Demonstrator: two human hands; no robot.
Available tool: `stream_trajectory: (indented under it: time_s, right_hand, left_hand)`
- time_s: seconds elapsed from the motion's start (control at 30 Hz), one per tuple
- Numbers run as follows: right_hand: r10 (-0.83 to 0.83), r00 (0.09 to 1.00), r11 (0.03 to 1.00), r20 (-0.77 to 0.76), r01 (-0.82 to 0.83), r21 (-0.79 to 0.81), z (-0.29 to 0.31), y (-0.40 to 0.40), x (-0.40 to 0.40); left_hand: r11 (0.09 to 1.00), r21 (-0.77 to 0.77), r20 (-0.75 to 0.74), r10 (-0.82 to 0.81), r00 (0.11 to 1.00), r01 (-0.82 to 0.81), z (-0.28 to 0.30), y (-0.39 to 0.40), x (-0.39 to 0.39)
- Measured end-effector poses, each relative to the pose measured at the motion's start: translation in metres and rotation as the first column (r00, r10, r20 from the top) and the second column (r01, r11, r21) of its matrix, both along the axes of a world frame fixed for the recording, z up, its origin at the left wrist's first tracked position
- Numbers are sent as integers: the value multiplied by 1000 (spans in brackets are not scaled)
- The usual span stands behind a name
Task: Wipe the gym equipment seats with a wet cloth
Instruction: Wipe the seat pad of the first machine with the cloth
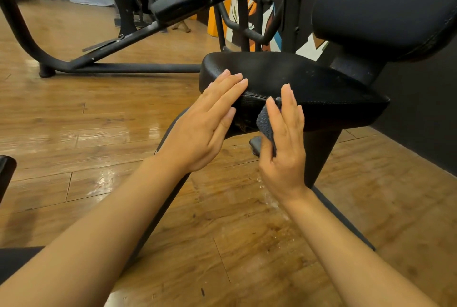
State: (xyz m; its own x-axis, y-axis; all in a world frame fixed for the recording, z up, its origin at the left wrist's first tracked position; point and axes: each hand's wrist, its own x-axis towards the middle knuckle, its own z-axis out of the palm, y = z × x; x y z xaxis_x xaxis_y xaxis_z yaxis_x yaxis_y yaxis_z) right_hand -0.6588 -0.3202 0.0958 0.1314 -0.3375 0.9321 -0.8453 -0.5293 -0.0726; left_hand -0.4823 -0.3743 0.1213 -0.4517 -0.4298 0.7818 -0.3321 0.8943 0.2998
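A black padded seat (296, 76) of a gym machine fills the middle right, with its backrest (385, 7) above it. My left hand (205, 123) lies with straight fingers on the seat's near left corner. My right hand (284, 143) presses a dark grey cloth (265, 121) flat against the seat's front side, fingers straight and pointing up. Most of the cloth is hidden behind the palm.
The seat's black post (319, 153) goes down to a wooden floor (99, 121) that has wet patches. Black frame bars (138, 68) and another padded bench (183, 3) stand behind on the left. A dark wall (425, 113) runs along the right.
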Motion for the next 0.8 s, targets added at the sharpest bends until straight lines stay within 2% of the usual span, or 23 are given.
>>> stream_trajectory:
  time_s: [0.1,0.23,0.4,0.47,0.53,0.63,0.8]
  right_hand:
    - [8,999,1000,53,-8,0,2,3,1]
    - [17,970,1000,241,-16,-3,6,6,-6]
    - [47,997,992,63,-53,110,12,11,-19]
    - [66,995,993,-78,-58,103,11,8,-8]
    - [-5,982,999,-186,15,49,9,2,5]
    - [-104,984,994,-142,106,7,9,-2,11]
    - [-42,996,998,-81,45,41,9,0,11]
  left_hand:
    - [1000,10,-20,-2,1000,3,-1,3,-1]
    - [1000,30,-32,-7,999,7,0,5,-2]
    - [1000,26,-91,-3,996,5,-6,5,-9]
    - [1000,25,-106,-1,994,4,-8,6,-13]
    - [1000,1,-92,3,996,-3,-7,4,-11]
    - [1000,-6,-61,-2,998,1,-5,3,-7]
    - [1000,-8,-52,-4,999,3,-5,2,-6]
